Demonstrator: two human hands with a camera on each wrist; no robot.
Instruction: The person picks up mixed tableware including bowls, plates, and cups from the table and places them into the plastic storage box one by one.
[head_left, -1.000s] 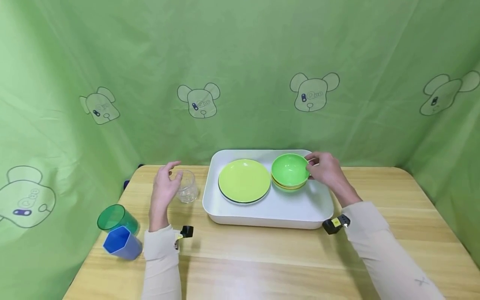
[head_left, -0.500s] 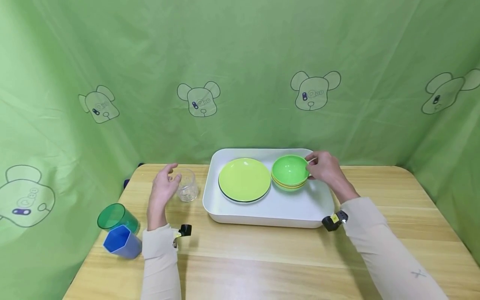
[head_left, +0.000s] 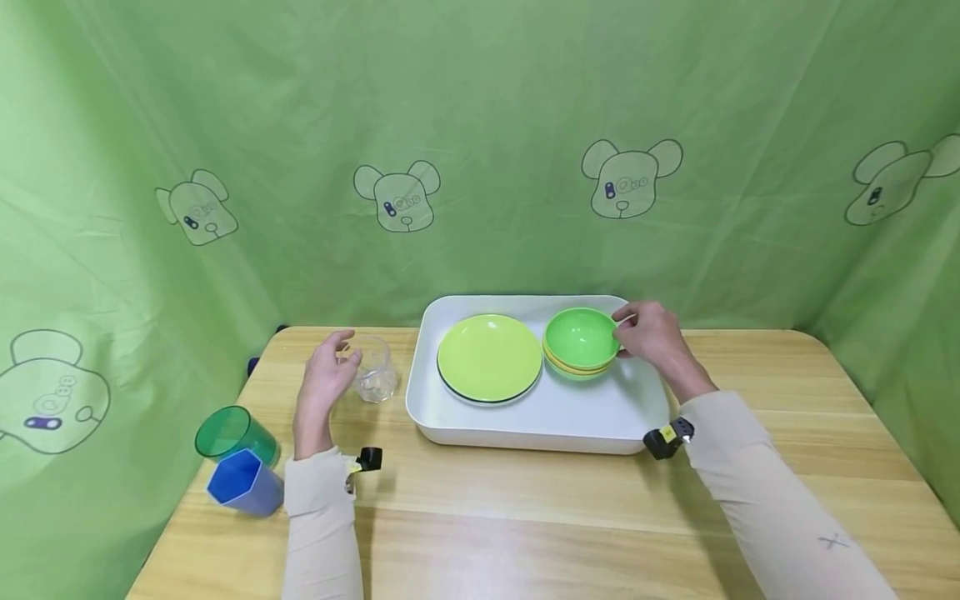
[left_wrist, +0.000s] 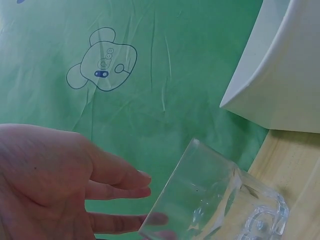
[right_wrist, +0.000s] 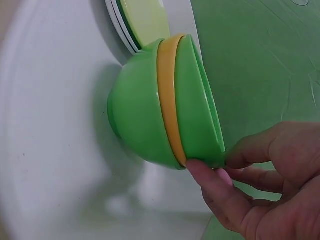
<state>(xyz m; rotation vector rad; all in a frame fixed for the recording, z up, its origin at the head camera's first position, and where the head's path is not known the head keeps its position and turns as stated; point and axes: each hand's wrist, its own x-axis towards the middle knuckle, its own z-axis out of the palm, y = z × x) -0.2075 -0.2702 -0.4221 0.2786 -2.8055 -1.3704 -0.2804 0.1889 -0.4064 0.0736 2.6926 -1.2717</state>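
Observation:
My right hand (head_left: 651, 337) pinches the right rim of the top green bowl (head_left: 581, 336) between thumb and fingers. That bowl sits nested in an orange-yellow bowl (right_wrist: 169, 95), and a lower green bowl (right_wrist: 135, 105) holds both. The stack stands in the right part of a white tray (head_left: 525, 429). Left of it in the tray lies a stack of plates, a yellow-green plate (head_left: 489, 358) on top. My left hand (head_left: 327, 373) is beside a clear glass (head_left: 377, 377) on the table, fingers loosely bent, thumb apart from it. Some fingers show through the glass in the left wrist view.
A green cup (head_left: 238, 435) and a blue hexagonal cup (head_left: 251, 487) stand close together at the table's left edge. Green curtains with bear-head drawings (head_left: 510, 208) hang behind and beside the wooden table (head_left: 510, 517).
My left hand has shifted slightly to the left beside the glass. The right hand stays at the bowl's rim, and the stack has hardly moved.

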